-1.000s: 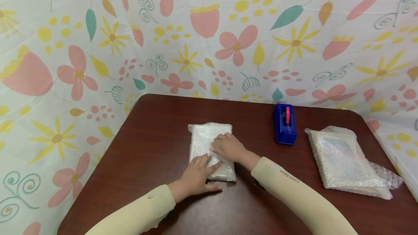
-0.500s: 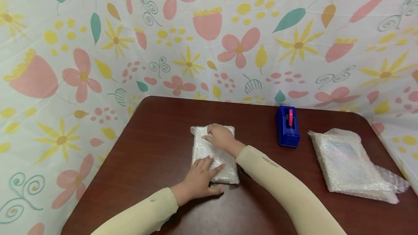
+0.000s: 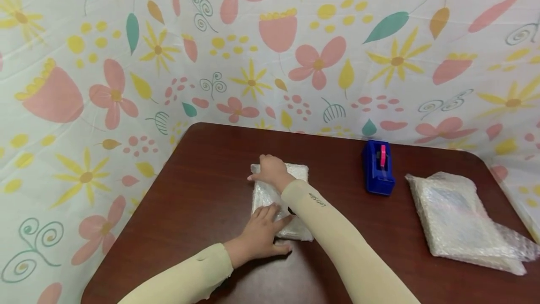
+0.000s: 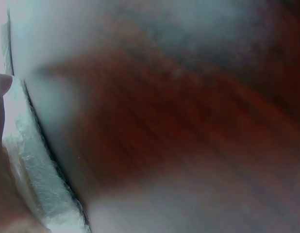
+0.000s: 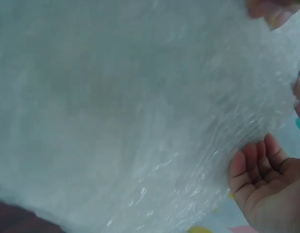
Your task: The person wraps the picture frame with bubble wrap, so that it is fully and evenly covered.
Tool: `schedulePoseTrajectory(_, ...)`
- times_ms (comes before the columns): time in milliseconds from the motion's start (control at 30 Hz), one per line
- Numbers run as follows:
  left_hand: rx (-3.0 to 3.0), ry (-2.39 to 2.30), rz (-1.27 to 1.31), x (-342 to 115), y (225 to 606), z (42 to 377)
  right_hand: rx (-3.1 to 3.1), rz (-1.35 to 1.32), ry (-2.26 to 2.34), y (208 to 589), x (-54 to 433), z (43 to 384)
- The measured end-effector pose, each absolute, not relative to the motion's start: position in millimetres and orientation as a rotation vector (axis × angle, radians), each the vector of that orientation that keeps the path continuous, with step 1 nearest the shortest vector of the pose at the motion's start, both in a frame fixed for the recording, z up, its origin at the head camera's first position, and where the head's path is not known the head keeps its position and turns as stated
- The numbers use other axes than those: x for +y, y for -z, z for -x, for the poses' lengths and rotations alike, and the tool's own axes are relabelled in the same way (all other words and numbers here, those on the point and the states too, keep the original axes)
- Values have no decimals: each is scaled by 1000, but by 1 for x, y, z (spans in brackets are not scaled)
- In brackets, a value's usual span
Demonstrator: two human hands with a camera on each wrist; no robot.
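A flat white bubble-wrapped package point(image 3: 297, 171) lies on the table, both hands over it. My left hand point(image 3: 260, 232) rests with spread fingers on its near left part, thumb out beside the near edge. My right hand point(image 3: 272, 170) reaches across to the far left corner, thumb pointing left past the side edge and fingers loosely bent at the far edge. In the right wrist view, the wrap point(image 5: 140, 121) fills most of the picture, with bent fingers point(image 5: 259, 160) at its edge. The left wrist view shows the package's side point(image 4: 45, 179) beside part of my left hand point(image 4: 7, 204).
A blue tape dispenser point(image 3: 377, 170) with a pink roll stands at the back right of the brown table point(image 3: 190, 177). Farther right lies another bubble-wrapped bundle point(image 3: 455, 219), its loose end trailing toward the right edge. A flowered curtain point(image 3: 270, 74) hangs behind the table.
My right hand has slid from the middle of the package to its far left corner, its fingers now more bent. My left hand has stayed on the near part. The view has shifted slightly.
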State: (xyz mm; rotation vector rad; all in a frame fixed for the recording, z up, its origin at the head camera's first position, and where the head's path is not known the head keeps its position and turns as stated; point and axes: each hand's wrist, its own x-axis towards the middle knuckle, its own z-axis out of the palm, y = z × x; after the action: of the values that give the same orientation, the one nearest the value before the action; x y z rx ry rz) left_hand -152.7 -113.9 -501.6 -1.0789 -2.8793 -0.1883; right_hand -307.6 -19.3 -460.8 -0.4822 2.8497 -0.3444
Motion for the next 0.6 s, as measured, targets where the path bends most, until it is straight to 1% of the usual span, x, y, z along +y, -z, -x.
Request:
schedulePoseTrajectory(300,-2893,117,1069,-112,498,150,2803,581,533,463,-3,316)
schedulePoseTrajectory(600,-2886,87,1067,-113,500,151,2703,900,515,463,11,317)
